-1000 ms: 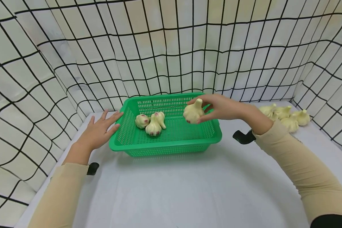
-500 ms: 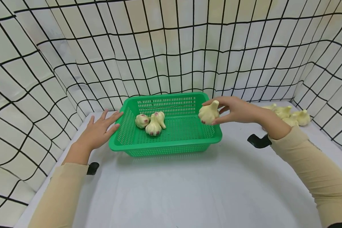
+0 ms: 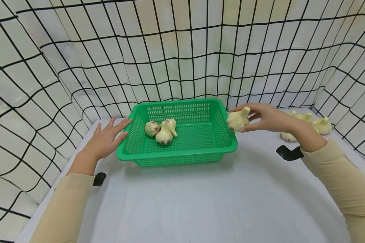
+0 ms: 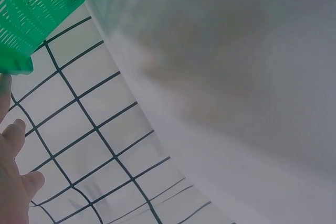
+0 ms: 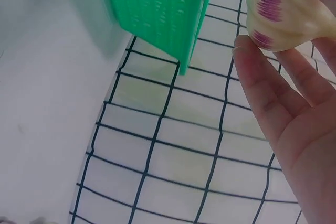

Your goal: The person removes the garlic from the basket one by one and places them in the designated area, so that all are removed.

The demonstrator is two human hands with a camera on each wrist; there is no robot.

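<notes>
A garlic bulb (image 3: 238, 120), cream with purple marks, is pinched between the thumb and fingers of my right hand (image 3: 266, 118). It hangs in the air at the right rim of the green basket (image 3: 182, 155). The right wrist view shows the same garlic bulb (image 5: 286, 11) at the fingertips, beside the basket's outer wall (image 5: 157, 9). My left hand (image 3: 106, 138) has its fingers spread, and its fingertips touch the basket's left rim. Inside the basket, on the left, lie three garlic bulbs (image 3: 164, 136) close together.
Several more garlic bulbs (image 3: 322, 125) lie on the white table (image 3: 182, 202) at the back right, partly hidden behind my right forearm. White walls with a black grid net (image 3: 185, 60) stand behind the basket and on both sides.
My right hand has carried the garlic bulb rightward, from over the basket's inside to its right rim. The left hand, the basket and the three bulbs in it have stayed put.
</notes>
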